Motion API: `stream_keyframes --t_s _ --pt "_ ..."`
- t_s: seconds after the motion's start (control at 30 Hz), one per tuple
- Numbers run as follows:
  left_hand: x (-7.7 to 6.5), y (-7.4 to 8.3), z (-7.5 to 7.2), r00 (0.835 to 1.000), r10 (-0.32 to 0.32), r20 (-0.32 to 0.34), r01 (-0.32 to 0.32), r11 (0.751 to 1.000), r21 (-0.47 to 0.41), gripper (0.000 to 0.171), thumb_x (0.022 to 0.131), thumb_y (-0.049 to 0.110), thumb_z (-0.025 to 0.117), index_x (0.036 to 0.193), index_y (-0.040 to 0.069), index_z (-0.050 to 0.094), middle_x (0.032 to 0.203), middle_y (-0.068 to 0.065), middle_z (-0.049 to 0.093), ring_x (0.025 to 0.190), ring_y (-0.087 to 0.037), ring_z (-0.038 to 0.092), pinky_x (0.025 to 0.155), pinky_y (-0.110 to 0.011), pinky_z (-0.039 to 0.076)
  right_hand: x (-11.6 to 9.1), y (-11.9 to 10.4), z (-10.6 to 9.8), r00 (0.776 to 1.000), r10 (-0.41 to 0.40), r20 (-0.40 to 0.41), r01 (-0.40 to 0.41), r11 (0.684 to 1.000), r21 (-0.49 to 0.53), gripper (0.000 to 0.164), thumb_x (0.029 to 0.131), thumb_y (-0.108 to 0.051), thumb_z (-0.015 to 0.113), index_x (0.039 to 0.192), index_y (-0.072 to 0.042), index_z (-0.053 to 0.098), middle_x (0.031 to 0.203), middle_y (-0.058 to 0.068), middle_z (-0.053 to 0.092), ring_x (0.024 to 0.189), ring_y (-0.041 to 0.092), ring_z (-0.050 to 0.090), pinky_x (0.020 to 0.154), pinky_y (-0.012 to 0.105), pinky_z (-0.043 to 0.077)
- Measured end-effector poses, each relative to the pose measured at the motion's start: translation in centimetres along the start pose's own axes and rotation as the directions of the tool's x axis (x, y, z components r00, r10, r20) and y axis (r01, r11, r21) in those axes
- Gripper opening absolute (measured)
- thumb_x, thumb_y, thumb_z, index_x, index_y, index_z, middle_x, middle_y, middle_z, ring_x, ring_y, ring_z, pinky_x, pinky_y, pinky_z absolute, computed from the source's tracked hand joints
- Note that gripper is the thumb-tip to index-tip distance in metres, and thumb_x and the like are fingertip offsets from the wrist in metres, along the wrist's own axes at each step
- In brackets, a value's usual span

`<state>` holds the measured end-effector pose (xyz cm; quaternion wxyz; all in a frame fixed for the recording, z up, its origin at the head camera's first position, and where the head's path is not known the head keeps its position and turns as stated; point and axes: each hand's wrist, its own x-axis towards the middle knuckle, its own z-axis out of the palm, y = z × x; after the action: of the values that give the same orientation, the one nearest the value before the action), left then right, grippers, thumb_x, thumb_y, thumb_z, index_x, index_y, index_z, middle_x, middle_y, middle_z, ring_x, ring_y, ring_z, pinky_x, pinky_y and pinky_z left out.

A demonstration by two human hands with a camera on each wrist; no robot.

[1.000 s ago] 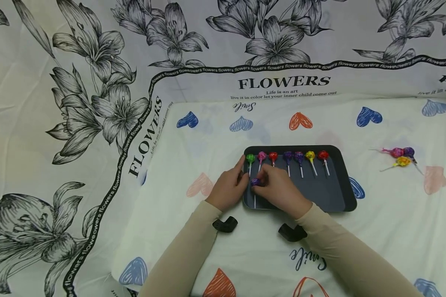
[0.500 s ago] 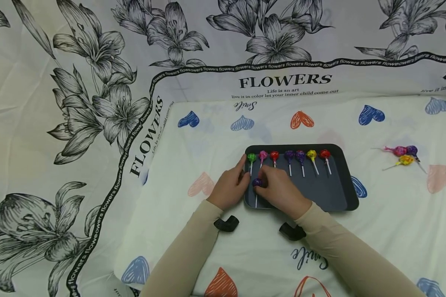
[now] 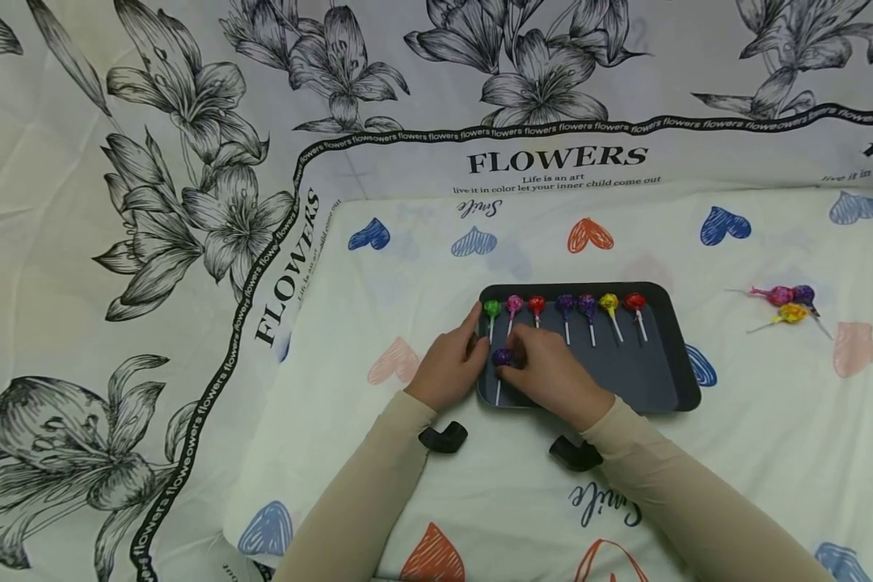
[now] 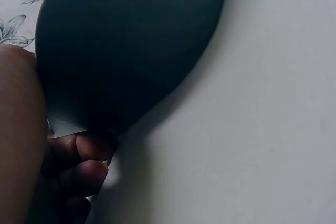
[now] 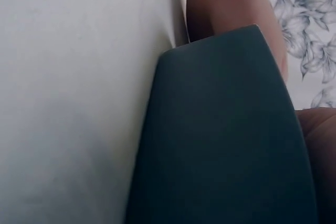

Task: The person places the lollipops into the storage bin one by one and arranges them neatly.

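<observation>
A dark grey tray [image 3: 611, 380] lies on the heart-print cloth in the head view. My left hand [image 3: 447, 365] grips its left side, index finger along the rim and thumb on the inner side. Its curled fingers [image 4: 89, 177] show against the tray's wall in the left wrist view. My right hand [image 3: 553, 372] pinches a purple lollipop [image 3: 503, 356] by its head over the tray's left part, white stick pointing toward me. Behind it, along the tray's far side, runs a row of several lollipops, from a green lollipop [image 3: 491, 309] to a red lollipop [image 3: 634, 301].
Right of the tray, three more lollipops lie close together on the cloth: a pink lollipop [image 3: 781, 296], a purple lollipop [image 3: 804, 296] and a yellow lollipop [image 3: 791, 314]. A black wrist mount [image 3: 444, 437] sits at each wrist. Beyond lies a flower-print cloth [image 3: 378, 166].
The purple lollipop's stick has swung very slightly in the right hand's fingers. Otherwise hands and tray hold their places; the whole head view has shifted a little.
</observation>
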<state>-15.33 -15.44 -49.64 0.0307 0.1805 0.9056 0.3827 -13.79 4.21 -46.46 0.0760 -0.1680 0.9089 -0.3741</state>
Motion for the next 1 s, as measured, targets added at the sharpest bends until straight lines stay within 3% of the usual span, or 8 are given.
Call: stream_keyframes --t_s 0.5,0.7,1.0 --pt "-0.2 0.1 -0.1 1.000 -0.019 0.003 0.019 1.000 0.007 0.065 0.109 0.029 0.049 0.168 0.011 0.027 0.078 0.002 0.057 0.064 -0.011 0.048 0.061 -0.030 0.040 -0.8 0.5 -1.5 0.999 0.019 -0.031 -0.020 0.999 -0.028 0.023 0.089 -0.016 0.083 0.102 -0.005 0.069 0.089 0.006 0.068 0.078 0.020 0.061 0.069 0.039 0.052" --pt "-0.4 0.0 -0.3 0.999 -0.027 -0.023 0.027 1.000 -0.007 0.064 0.109 0.029 0.050 0.167 0.012 0.029 0.080 0.004 0.058 0.064 -0.011 0.049 0.061 -0.030 0.041 -1.1 0.8 -3.1 0.997 0.016 -0.076 -0.019 0.999 -0.040 0.021 0.089 -0.018 0.083 0.099 -0.006 0.069 0.089 0.005 0.069 0.078 0.020 0.060 0.069 0.039 0.051" --pt "-0.4 0.1 0.3 0.999 -0.030 -0.012 0.030 0.999 -0.013 0.064 0.110 0.030 0.050 0.167 0.014 0.028 0.081 0.005 0.058 0.066 -0.010 0.049 0.062 -0.030 0.042 -2.2 2.6 -5.8 0.987 0.118 -0.107 -0.121 0.992 -0.027 0.026 0.092 -0.022 0.081 0.107 -0.003 0.070 0.100 0.011 0.071 0.086 0.023 0.063 0.078 0.043 0.055"
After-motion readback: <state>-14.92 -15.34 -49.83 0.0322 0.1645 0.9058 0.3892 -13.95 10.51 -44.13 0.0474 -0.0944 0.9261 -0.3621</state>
